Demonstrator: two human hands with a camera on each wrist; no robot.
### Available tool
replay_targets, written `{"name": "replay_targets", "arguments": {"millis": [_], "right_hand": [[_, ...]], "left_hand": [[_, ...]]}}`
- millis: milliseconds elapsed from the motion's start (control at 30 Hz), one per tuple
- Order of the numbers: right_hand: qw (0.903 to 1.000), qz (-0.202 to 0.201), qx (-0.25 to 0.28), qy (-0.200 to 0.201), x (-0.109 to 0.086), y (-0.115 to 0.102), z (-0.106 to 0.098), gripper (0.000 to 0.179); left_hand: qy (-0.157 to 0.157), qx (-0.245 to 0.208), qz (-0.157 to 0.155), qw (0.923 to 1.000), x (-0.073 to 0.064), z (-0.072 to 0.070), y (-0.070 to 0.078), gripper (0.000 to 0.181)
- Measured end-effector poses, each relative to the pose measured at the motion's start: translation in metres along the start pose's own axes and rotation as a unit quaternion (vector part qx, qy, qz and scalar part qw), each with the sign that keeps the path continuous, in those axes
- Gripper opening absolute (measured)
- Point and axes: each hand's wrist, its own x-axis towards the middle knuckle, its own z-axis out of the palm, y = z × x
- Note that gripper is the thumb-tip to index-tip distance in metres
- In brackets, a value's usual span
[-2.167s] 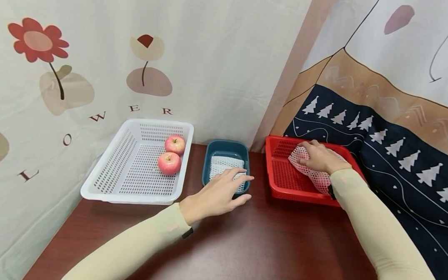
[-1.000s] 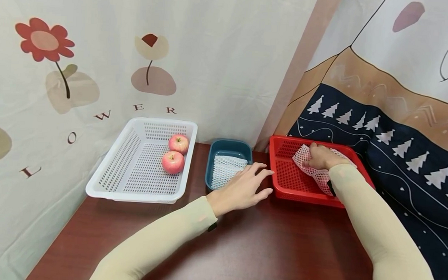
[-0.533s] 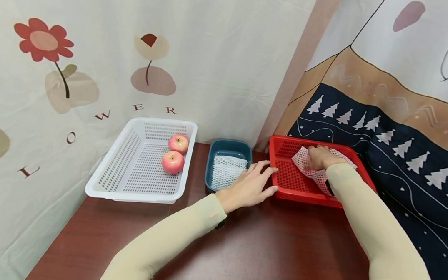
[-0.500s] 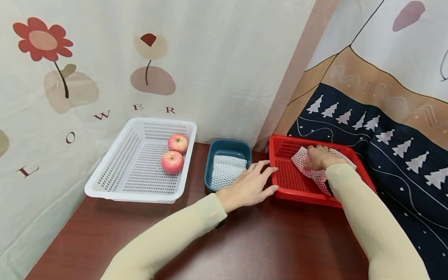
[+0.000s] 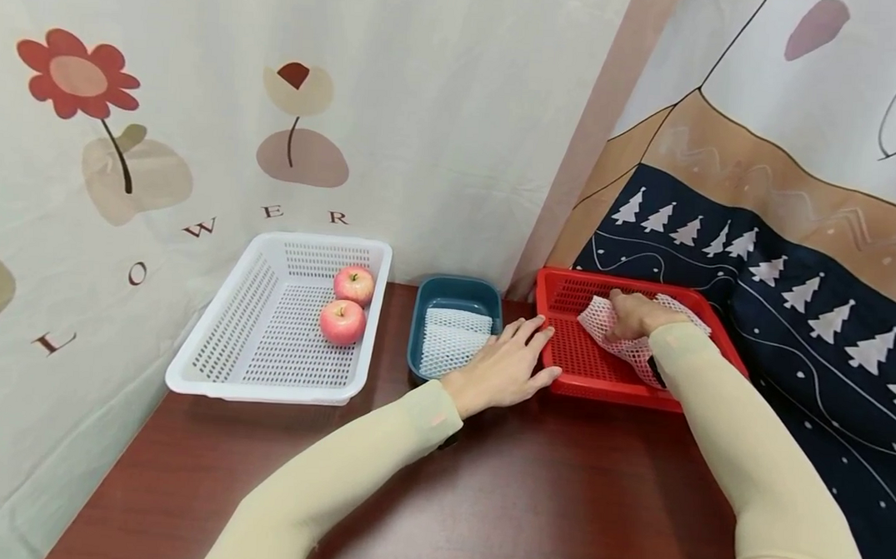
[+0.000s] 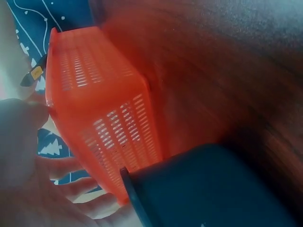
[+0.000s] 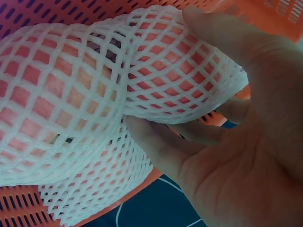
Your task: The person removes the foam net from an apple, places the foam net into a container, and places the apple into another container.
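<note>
My right hand (image 5: 634, 315) is inside the red basket (image 5: 581, 364), holding an apple in a white foam net (image 7: 175, 66). In the right wrist view the thumb lies over its upper side and the fingers come round from below. Another netted apple (image 7: 52, 90) sits beside it, with a further stretch of foam net (image 7: 102, 177) underneath. My left hand (image 5: 502, 367) has its fingers spread, fingertips right at the red basket's left rim. Its palm overlaps the front right corner of the blue tub (image 5: 418, 345), where white foam nets (image 5: 453, 338) lie.
A white basket (image 5: 181, 376) at the left holds two bare apples (image 5: 343, 322) near its right wall. All the containers stand on a dark red-brown table (image 5: 559, 484). A printed curtain (image 5: 462, 130) hangs close behind, with dark blue fabric (image 5: 790, 353) along the right.
My left hand has moved right, from over the blue tub to the red basket's rim. The right hand stays in the red basket, its fingers now deeper around the netted apple.
</note>
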Motion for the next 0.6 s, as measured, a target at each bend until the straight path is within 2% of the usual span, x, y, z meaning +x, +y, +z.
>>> {"name": "replay_targets", "arguments": {"millis": [233, 600], "right_hand": [[0.9998, -0.006, -0.001, -0.017, 0.001, -0.0016, 0.0004, 0.101], [0.9995, -0.024, -0.017, -0.015, -0.0024, -0.0025, 0.0005, 0.093]], "left_hand": [[-0.033, 0.034, -0.009, 0.9988, 0.0012, 0.002, 0.0022, 0.082], [-0.03, 0.046, -0.011, 0.9985, 0.0007, 0.0024, 0.0017, 0.082]]}}
